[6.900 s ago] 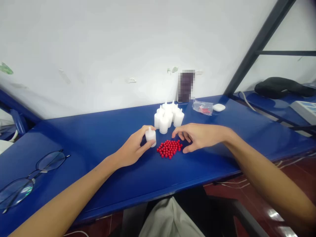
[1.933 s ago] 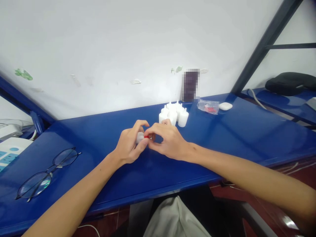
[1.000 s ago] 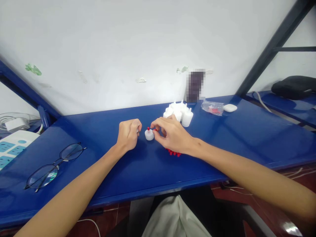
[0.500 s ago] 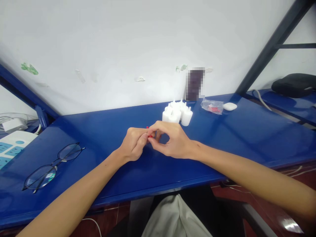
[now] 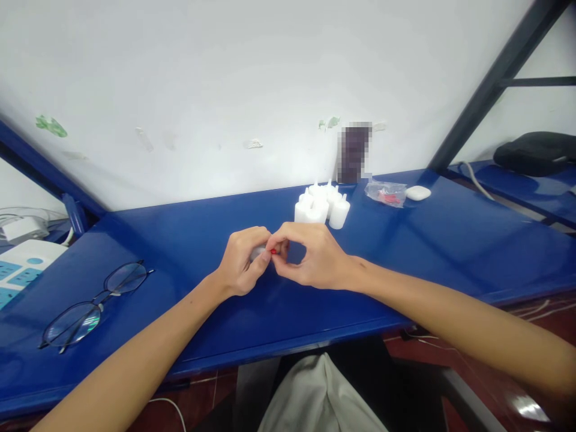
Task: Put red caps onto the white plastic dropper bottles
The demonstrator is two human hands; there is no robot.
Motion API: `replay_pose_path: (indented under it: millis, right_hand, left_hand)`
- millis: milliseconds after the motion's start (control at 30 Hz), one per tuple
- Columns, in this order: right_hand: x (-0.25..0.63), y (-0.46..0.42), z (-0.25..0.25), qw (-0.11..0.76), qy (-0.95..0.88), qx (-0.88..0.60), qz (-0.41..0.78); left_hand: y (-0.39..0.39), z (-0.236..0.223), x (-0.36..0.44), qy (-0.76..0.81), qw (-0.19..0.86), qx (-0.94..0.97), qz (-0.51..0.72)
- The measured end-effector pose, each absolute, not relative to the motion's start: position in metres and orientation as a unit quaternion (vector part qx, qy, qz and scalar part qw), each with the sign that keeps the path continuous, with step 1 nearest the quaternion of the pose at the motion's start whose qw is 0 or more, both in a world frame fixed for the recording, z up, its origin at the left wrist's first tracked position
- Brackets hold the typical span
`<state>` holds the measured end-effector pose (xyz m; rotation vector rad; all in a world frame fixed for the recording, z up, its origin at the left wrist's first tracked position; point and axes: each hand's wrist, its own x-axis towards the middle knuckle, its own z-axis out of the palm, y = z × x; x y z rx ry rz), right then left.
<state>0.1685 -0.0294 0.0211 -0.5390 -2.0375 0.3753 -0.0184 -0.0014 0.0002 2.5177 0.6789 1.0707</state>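
Note:
My left hand (image 5: 243, 264) is wrapped round a small white bottle (image 5: 257, 251), of which only a strip shows between thumb and fingers. At the bottle's right end, thumb and forefinger of my right hand (image 5: 310, 255) pinch a tiny red cap (image 5: 273, 252). The fingers hide most of the cap, and I cannot tell how it sits on the bottle's tip. Just beyond my right hand stands a cluster of several white squeeze bottles (image 5: 339, 214) with thin nozzles, upright on the blue table (image 5: 189, 234).
Right of the bottles lie a clear plastic bag (image 5: 387, 195) with red pieces and a white rounded case (image 5: 418, 193). A blurred dark upright object (image 5: 354, 153) leans on the wall. Eyeglasses (image 5: 99, 303) and a white power strip (image 5: 24, 267) are at the left.
The fingers of my left hand have shifted, so part of the white bottle now shows. A second red spot above the fingers is no longer visible. My right hand keeps its pinch.

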Motion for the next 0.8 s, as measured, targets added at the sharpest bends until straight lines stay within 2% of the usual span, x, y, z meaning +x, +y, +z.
replay_pose_path:
  millis: [333,533,800]
  right_hand:
    - [0.169,-0.025,0.011,0.464,-0.852,-0.199,0.137]
    - [0.169,-0.024,0.014,0.467,-0.844,-0.252,0.078]
    - [0.167,-0.025,0.013,0.444,-0.847,-0.261,0.131]
  left_hand:
    - [-0.007,0.001,-0.015,0.234,0.186,0.881,0.366]
    - [-0.010,0.006,-0.014,0.257,0.200,0.854,0.406]
    - [-0.013,0.007,-0.014,0.261,0.217,0.846,0.411]
